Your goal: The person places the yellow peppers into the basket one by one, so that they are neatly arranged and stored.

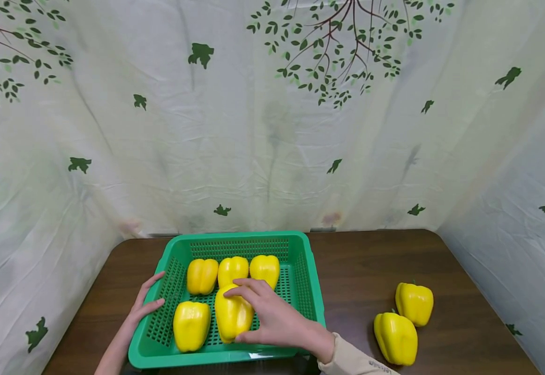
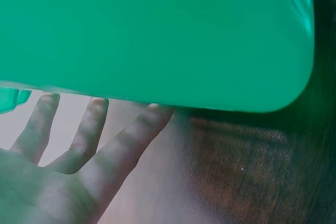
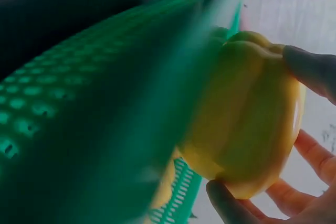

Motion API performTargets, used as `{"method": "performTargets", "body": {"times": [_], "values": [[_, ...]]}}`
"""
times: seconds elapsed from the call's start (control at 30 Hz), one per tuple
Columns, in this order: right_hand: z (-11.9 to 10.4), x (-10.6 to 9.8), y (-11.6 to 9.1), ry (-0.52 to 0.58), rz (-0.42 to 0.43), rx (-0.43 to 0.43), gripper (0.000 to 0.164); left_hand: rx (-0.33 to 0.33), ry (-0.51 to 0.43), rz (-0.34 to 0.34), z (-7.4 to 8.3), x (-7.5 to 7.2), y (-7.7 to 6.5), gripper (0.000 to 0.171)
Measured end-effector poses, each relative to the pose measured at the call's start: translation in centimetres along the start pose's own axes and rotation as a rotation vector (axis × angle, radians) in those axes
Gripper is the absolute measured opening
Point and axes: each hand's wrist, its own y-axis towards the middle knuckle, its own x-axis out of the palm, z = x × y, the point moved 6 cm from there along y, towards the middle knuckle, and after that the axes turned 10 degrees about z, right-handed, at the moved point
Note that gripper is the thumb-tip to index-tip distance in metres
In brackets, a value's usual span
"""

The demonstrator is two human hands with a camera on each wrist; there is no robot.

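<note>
A yellow bell pepper (image 1: 229,312) is gripped in my right hand (image 1: 277,315), above the front part of a green plastic basket (image 1: 317,291). In the right wrist view, fingers and thumb lie around the bell pepper (image 3: 247,114), beside the blurred basket wall (image 3: 131,124). Several more yellow bell peppers sit in the basket: one at front left (image 1: 191,326) and a row at the back (image 1: 202,276). My left hand (image 1: 143,302) touches the basket's left rim. The left wrist view shows its extended fingers (image 2: 123,142) meeting the rim (image 2: 157,51).
Two yellow bell peppers, one behind (image 1: 415,303) and one in front (image 1: 396,338), stand close together on the brown table (image 1: 347,271), right of the basket. A pale curtain (image 1: 235,156) with leaf prints hangs behind the table and along its sides.
</note>
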Motion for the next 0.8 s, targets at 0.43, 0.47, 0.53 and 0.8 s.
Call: {"method": "performTargets", "body": {"times": [0.43, 0.47, 0.53, 0.8], "values": [[0.3, 3.0, -0.1, -0.061, -0.008, 0.008, 0.064, 0.008, -0.027, -0.01, -0.1, -0.1, 0.0, 0.065], [0.4, 3.1, -0.1, -0.059, -0.008, 0.011, 0.063, 0.02, -0.033, -0.017, -0.1, -0.1, 0.1, 0.065], [0.5, 3.4, -0.1, -0.05, -0.012, 0.022, 0.063, 0.024, -0.035, -0.023, -0.1, -0.1, 0.1, 0.065], [1.0, 4.3, 0.0, -0.039, -0.021, 0.054, 0.062, 0.016, -0.045, -0.029, 0.0, 0.0, 0.0, 0.065]]}}
